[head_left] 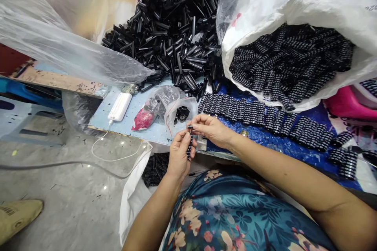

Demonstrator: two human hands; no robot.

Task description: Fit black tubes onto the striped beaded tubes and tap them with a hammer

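Note:
My left hand [179, 156] is closed around a slim black cylinder with white markings [190, 148], which stands roughly upright in its fingers. Just above it, my right hand [214, 130] pinches a small black piece with white marks [190, 126] at the cylinder's top end. Whether the two pieces touch, I cannot tell. Right behind the hands lies an open clear plastic bag [193, 106] with small black round parts [182, 114] inside. A row of similar marked black cylinders [249, 113] lies on the blue sheet [256, 135] to the right.
A heap of glossy black tubes [179, 35] covers the back of the table. At right, a white sack [312, 11] holds many marked cylinders. A white power bank [120, 106] with a cable sits at left. Below the table edge hangs another white sack [134, 192]. A shoe [20, 217] shows at lower left.

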